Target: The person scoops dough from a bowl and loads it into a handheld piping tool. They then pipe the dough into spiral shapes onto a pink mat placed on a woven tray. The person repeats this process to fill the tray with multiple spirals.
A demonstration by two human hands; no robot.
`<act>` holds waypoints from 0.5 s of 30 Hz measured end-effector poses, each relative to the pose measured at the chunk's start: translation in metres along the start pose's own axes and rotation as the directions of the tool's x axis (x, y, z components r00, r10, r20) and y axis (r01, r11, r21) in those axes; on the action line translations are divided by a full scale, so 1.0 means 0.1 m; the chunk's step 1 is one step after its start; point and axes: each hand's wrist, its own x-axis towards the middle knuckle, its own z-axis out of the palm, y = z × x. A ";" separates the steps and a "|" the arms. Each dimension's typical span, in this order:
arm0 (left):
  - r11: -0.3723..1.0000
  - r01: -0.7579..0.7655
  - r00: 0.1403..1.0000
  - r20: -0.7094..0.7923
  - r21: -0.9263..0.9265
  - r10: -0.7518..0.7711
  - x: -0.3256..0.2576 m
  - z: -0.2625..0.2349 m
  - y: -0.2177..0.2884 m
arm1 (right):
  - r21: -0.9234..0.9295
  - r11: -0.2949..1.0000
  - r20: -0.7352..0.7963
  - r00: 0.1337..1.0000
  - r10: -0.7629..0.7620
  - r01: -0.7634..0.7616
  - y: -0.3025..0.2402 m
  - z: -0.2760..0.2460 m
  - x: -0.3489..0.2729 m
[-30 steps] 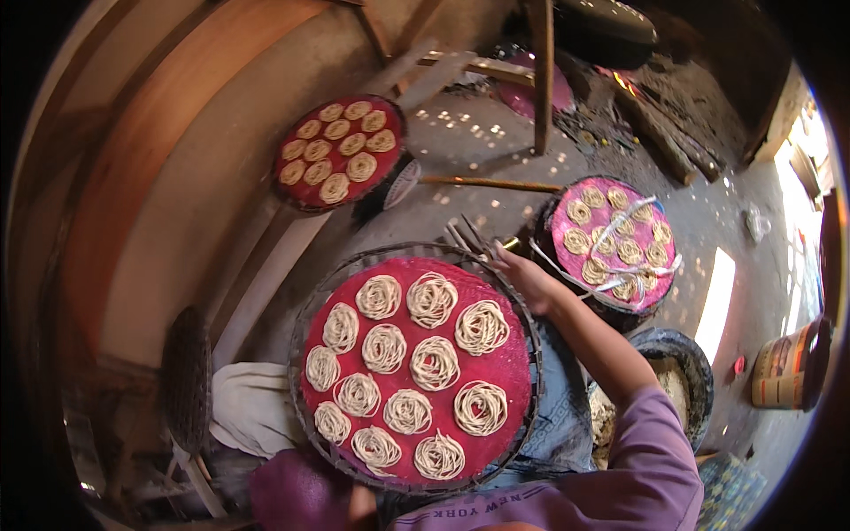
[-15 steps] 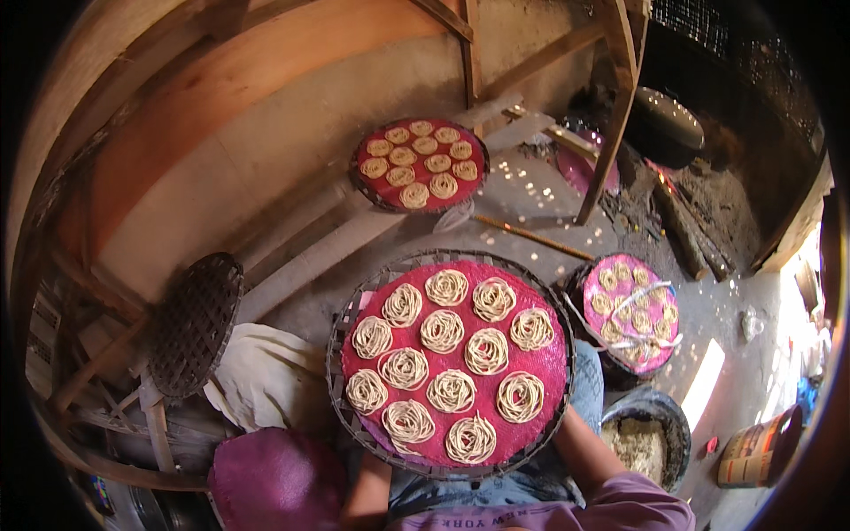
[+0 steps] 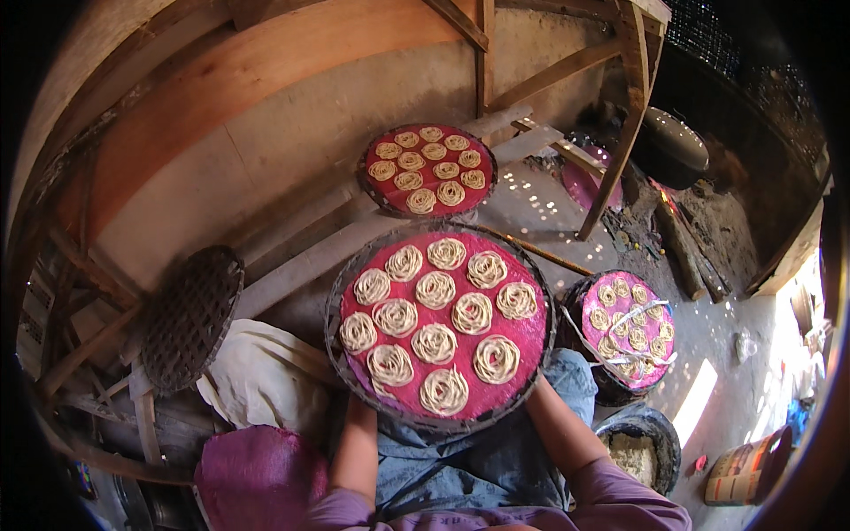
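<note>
dirt floor below, round tray (image 3: 531, 341) lies flat, axisless; both hands' grip hidden.

Ahead of us, a round woven tray lined with red cloth (image 3: 428, 168) rests on pale wooden beams (image 3: 301, 265). To our right, a pink-lined basket of noodle coils (image 3: 627, 332) sits on the dirt floor (image 3: 735, 345). An empty dark woven tray (image 3: 190, 319) leans at left.
</note>
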 end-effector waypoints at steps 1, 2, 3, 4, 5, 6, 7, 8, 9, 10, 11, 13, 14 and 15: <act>1.000 -0.006 1.000 -0.002 -0.006 0.006 0.05 -0.01 -0.01 | -0.002 1.000 0.009 1.000 -0.004 0.004 0.01 0.02 0.05; 1.000 -0.014 1.000 -0.001 -0.012 0.014 0.10 -0.02 -0.05 | -0.002 1.000 0.014 1.000 -0.013 0.013 0.02 0.04 0.08; 1.000 -0.023 1.000 0.001 -0.021 0.023 0.15 -0.04 -0.07 | -0.008 1.000 0.026 1.000 -0.014 0.015 0.02 0.07 0.10; 0.999 -0.034 0.999 0.005 -0.032 0.035 0.19 -0.08 -0.11 | -0.018 1.000 0.045 0.999 -0.016 0.017 0.02 0.12 0.11; 0.998 -0.047 0.999 0.009 -0.035 0.047 0.22 -0.13 -0.13 | -0.039 0.999 0.062 0.998 -0.024 0.026 0.00 0.16 0.08; 0.997 -0.060 0.998 0.017 -0.039 0.061 0.23 -0.21 -0.15 | -0.066 0.997 0.079 0.996 -0.033 0.038 -0.04 0.20 0.03; 0.996 -0.073 0.997 0.034 -0.047 0.074 0.23 -0.29 -0.13 | -0.126 0.989 0.115 0.992 -0.057 0.072 -0.11 0.24 -0.05; 0.995 -0.088 0.995 0.052 -0.049 0.090 0.18 -0.41 -0.09 | -0.217 0.967 0.147 0.984 -0.104 0.134 -0.19 0.26 -0.18; 0.994 -0.109 0.991 0.078 -0.023 0.110 0.10 -0.55 -0.02 | -0.333 0.922 0.124 0.979 -0.163 0.196 -0.30 0.23 -0.37; 0.982 -0.156 0.984 0.105 0.103 0.145 0.00 -0.70 0.12 | -0.503 0.790 0.233 0.935 -0.267 0.351 -0.44 0.22 -0.56; 0.936 -0.165 0.985 0.103 0.312 0.139 -0.13 -0.85 0.30 | -0.680 0.530 0.304 0.852 -0.426 0.507 -0.61 0.19 -0.79; 0.427 -0.426 0.895 0.303 0.798 0.327 -0.45 -1.10 0.70 | -0.772 0.157 0.471 0.720 -0.510 0.616 -0.91 0.09 -1.25; 0.369 -0.433 0.897 0.355 0.822 0.263 -0.61 -1.17 0.88 | -0.736 0.077 0.562 0.669 -0.486 0.673 -1.04 0.07 -1.43; 0.277 -0.500 0.863 0.442 0.821 0.247 -0.80 -1.20 0.99 | -0.813 -0.068 0.542 0.710 -0.450 0.578 -1.12 0.01 -1.63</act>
